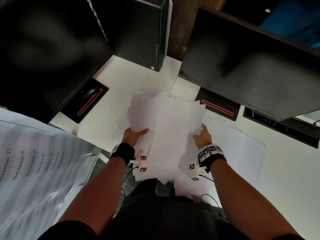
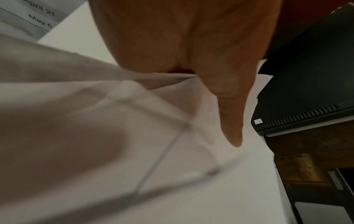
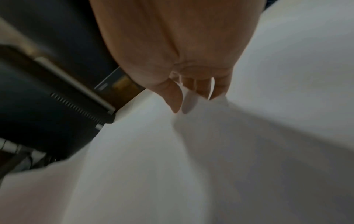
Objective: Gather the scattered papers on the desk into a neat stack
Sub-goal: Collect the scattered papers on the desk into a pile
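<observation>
1. A person's left hand (image 1: 134,134) and right hand (image 1: 203,135) each hold a grip on opposite sides of a loose sheaf of papers (image 1: 166,125), thumbs on top.
2. The sheaf hangs uneven above the white counter (image 1: 285,161), between two dark monitors (image 1: 251,66).
3. A printed date list (image 1: 31,170) lies at left.

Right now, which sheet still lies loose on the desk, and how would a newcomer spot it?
Start at the right-hand monitor and drop to the white desk beneath it. The loose sheet lies flat there, just right of the right hand. Unlike the fanned bundle of papers, no hand holds it.
</observation>
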A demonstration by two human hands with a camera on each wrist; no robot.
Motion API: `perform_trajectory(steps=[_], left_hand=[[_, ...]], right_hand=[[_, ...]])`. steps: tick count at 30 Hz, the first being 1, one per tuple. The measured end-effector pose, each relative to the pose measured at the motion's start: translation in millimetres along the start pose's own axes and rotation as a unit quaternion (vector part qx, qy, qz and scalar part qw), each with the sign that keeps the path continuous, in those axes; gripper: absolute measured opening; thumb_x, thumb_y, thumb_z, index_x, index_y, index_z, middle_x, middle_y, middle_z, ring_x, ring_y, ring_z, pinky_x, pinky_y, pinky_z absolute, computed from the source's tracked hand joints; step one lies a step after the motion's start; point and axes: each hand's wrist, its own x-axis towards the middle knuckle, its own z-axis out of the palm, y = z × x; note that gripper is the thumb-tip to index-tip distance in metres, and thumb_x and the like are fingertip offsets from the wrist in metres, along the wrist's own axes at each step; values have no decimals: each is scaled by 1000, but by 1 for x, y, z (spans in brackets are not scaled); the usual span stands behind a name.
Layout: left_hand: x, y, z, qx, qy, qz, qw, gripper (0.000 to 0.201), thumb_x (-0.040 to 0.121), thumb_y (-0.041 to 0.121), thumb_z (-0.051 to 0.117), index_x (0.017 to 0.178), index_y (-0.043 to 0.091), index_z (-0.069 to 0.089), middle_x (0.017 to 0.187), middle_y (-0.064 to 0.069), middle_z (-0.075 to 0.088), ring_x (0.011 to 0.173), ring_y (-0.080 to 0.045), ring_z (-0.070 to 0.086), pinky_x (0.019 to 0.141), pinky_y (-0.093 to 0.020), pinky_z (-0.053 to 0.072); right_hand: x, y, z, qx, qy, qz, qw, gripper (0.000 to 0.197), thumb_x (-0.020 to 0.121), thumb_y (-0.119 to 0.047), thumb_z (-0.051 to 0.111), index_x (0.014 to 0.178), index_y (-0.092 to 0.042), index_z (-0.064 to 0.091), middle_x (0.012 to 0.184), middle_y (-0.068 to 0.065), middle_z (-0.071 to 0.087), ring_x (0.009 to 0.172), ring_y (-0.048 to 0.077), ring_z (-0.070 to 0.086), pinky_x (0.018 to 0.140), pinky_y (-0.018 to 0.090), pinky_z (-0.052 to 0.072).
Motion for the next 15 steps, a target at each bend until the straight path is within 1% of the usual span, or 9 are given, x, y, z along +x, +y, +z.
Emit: perform_trajectory(steps=[2,4,5,7,9,11,13,14,15], left_hand=[[2,-1,1,11,0,-2,1000,57,61,26,93,111,9,71,104,-5,75,102,-28,69,91,-40,56],[2,1,1,15,1,-1,1000,47,67,19,91,108,10,70,98,-2,74,98,-28,68,80,-32,55],[1,2,1,12,1,0,1000,44,69,17,90,108,10,70,97,-2,74,96,-27,68,76,-29,54],[-1,4,3,13,0,0,1000,45,70,16,90,110,9,71,99,-3,74,96,-26,68,78,-29,53],[-1,5,6,21,-4,8,1000,45,69,14,90,109,10,69,101,-4,73,96,-26,68,79,-30,53],[0,3,10,39,6,24,999,58,64,16,92,114,12,64,106,-3,72,99,-25,67,81,-32,55],[1,4,12,65,35,25,997,72,57,24,93,121,13,61,114,-4,71,105,-26,66,89,-38,56],[1,6,13,99,54,21,993,71,59,27,92,121,11,62,115,-6,71,106,-28,66,90,-37,56],[-1,8,15,143,72,17,987,63,65,28,90,119,9,66,114,-8,72,106,-28,67,89,-36,55]], right_hand=[[0,-6,3,-7,-5,-8,1000,60,90,-8,53,146,-21,37,129,12,62,116,35,60,99,39,49],[0,-10,6,6,7,4,1000,60,90,-13,56,146,-21,36,130,12,62,117,36,59,100,42,48],[0,-12,8,13,-6,0,1000,61,90,-15,59,146,-20,37,130,11,61,118,35,58,101,42,47],[-2,-15,14,18,-54,-21,998,58,90,-14,61,144,-19,41,131,9,61,117,30,58,100,38,46],[-3,-17,18,27,-61,-19,998,53,91,-10,60,141,-15,44,129,10,61,111,25,57,95,34,45],[-2,-18,20,38,-68,-11,997,53,91,-11,63,141,-11,43,130,11,60,114,28,58,96,34,45],[-2,-19,22,13,-97,-16,995,55,91,-15,66,141,-9,43,132,11,59,122,31,56,102,37,44],[-3,-20,22,0,-96,-16,995,55,91,-15,66,140,-7,43,132,12,58,124,31,55,103,37,42],[-2,-20,22,-8,-83,-11,996,54,91,-13,66,140,-5,43,132,14,57,125,32,54,102,35,40]])
